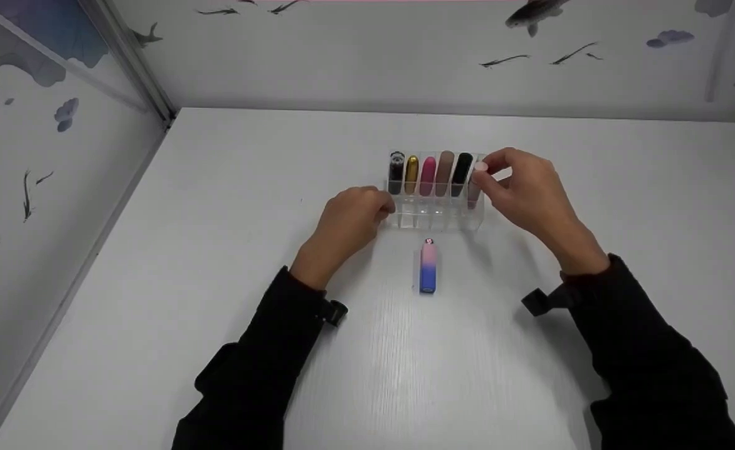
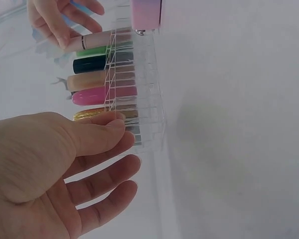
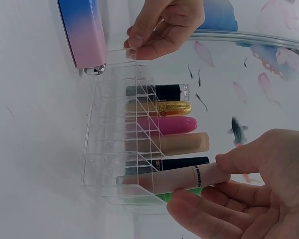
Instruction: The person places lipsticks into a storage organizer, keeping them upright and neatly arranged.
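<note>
A clear compartment organizer (image 1: 433, 220) stands on the table. My left hand (image 1: 356, 215) pinches its left end between thumb and index finger, the other fingers loosely bent. At the opposite end, my right hand (image 1: 527, 187) pinches the top of a pale pink lipstick tube (image 3: 197, 178) with thumb and fingers. That tube leans, its lower end inside the organizer's rightmost column, in front of a green tube (image 3: 189, 194). The other columns hold a black tube with a clear top (image 1: 395, 172), a gold one (image 1: 411, 174), a magenta one (image 1: 427, 175), a tan one (image 1: 444, 172) and a black one (image 1: 462, 172).
A pink-to-blue tube (image 1: 428, 269) with a small metal ball at its tip lies on the white table (image 1: 355, 375), just in front of the organizer. Patterned white walls (image 1: 380, 62) rise behind the table and along its left side.
</note>
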A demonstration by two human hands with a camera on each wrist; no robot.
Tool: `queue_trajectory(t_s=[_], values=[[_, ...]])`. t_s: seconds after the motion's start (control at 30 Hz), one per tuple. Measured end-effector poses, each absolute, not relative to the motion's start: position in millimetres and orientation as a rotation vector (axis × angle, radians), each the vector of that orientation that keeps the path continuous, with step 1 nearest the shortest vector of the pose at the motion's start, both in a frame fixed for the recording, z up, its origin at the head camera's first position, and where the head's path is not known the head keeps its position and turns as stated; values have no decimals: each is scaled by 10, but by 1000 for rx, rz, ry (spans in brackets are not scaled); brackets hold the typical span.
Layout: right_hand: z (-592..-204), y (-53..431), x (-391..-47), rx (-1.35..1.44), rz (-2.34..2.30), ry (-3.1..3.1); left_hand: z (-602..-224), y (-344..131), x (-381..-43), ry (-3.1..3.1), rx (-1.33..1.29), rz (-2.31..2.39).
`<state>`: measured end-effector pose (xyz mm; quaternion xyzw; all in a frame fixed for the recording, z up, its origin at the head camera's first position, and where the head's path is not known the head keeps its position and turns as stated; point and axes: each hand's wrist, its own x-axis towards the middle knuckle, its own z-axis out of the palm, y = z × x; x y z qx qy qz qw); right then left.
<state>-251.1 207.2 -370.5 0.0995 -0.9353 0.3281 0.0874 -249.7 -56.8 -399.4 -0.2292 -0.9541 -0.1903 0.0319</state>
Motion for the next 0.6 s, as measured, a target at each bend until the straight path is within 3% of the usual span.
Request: queue_trajectory(t_s=[0.6], values=[[-3695, 2102, -2521, 294, 923, -2851, -3997, -561, -2498, -2939, -710, -578]])
